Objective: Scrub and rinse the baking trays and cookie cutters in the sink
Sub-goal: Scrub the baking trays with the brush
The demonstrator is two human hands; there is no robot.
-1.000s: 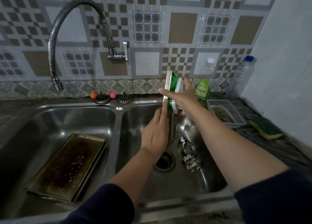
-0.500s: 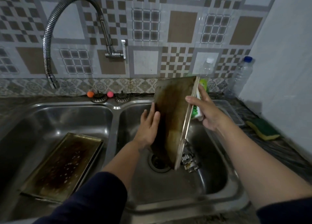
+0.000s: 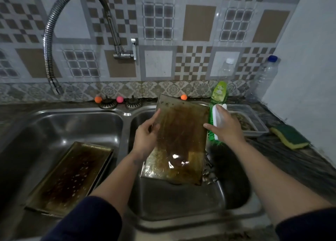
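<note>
A greasy, browned baking tray (image 3: 179, 140) leans tilted in the right sink basin (image 3: 181, 202), its stained face towards me. My left hand (image 3: 146, 138) grips its left edge, the thumb lying on the face. My right hand (image 3: 226, 126) holds a green-bristled scrub brush with a white handle (image 3: 214, 124) and touches the tray's right edge with a fingertip. Metal cookie cutters (image 3: 209, 173) peek out behind the tray's lower right corner. A second burnt tray (image 3: 70, 177) lies flat in the left basin (image 3: 54, 124).
The coiled tap spout (image 3: 52, 40) hangs over the left basin. A green soap bottle (image 3: 220, 91), two clear bottles (image 3: 265, 77), a plastic tub (image 3: 249, 120) and a yellow-green sponge (image 3: 290, 138) stand on the right counter. Two drain strainers (image 3: 121, 103) sit behind the sink.
The tray has turned from edge-on to facing me and dropped lower into the right basin. My right hand with the brush has moved from behind the tray to its right edge.
</note>
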